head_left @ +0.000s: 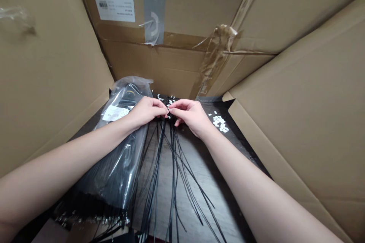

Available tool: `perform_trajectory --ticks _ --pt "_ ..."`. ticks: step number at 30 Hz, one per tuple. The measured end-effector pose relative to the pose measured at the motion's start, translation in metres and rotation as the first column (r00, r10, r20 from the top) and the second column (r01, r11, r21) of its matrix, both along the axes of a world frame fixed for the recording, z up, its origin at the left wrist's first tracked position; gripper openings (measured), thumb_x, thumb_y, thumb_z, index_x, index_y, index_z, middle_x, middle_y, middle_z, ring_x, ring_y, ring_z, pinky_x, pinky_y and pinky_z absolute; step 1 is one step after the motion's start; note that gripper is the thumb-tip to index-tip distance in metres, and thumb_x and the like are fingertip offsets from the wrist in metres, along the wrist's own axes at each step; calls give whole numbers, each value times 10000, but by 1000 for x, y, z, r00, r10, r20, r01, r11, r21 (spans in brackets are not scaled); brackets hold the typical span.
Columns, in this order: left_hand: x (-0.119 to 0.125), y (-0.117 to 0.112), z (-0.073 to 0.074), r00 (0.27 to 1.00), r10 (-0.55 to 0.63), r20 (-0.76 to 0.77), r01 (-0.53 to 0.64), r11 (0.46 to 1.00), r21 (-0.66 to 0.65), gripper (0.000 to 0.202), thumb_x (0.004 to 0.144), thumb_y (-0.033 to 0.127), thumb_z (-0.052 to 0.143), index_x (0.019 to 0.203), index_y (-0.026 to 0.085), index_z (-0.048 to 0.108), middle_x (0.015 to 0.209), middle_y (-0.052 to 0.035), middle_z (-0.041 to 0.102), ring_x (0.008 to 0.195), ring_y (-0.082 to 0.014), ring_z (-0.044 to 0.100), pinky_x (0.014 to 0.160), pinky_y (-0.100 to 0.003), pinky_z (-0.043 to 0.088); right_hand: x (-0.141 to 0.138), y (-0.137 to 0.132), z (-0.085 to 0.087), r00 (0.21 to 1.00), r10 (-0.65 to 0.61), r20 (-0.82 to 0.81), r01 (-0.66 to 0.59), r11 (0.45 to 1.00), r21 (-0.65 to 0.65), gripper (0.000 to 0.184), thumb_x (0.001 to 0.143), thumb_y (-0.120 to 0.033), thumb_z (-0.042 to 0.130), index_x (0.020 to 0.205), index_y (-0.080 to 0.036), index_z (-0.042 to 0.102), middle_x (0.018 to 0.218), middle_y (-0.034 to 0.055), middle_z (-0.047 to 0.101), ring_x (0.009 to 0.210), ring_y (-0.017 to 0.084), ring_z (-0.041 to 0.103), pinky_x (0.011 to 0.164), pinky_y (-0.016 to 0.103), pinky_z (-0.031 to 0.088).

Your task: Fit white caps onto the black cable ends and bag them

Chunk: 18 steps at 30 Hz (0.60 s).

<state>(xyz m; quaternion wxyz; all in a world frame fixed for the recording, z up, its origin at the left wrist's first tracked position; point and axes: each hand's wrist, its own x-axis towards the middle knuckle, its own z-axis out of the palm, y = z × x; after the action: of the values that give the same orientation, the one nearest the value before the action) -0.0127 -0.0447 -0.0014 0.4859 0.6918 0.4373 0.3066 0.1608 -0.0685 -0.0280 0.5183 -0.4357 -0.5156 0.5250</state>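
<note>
My left hand (149,110) and my right hand (186,113) meet at the middle of the table, thumbs and fingertips pinched close together. Between them is something small, maybe a white connector at a wire end, largely covered by the fingers. Thin black wires (173,159) run from beneath my hands toward the front edge, fanned out on the dark table. Several small white connectors (171,101) show at the wires' far ends, just behind my fingertips. Right of my right hand lies a loose pile of small white connectors (220,122).
A clear plastic bag (125,167) full of black wires, with a white label, lies under my left forearm. Cardboard walls (176,64) enclose the dark table (199,152) at the back and both sides. Metal-tipped wire ends (114,218) stick out at the bag's near end.
</note>
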Motion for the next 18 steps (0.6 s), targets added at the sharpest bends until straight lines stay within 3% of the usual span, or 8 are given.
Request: perform_trajectory --ticks 10,18 --pt "1 -3 2 1000 19 0 -19 1000 12 107 650 234 662 642 151 728 636 -20 685 659 -148 578 659 -271 401 -2 0 1 1000 1 -10 -1 1000 -3 305 548 -347 860 706 -130 715 675 24 691 478 97 581 377 203 502" --pt "-1 0 -3 1000 9 15 -9 1000 8 105 672 222 667 666 149 742 646 -21 691 663 -142 587 667 -268 413 -2 -2 0 1000 16 -5 -16 1000 -16 313 560 -355 865 725 -130 724 711 49 707 582 143 642 445 241 568"
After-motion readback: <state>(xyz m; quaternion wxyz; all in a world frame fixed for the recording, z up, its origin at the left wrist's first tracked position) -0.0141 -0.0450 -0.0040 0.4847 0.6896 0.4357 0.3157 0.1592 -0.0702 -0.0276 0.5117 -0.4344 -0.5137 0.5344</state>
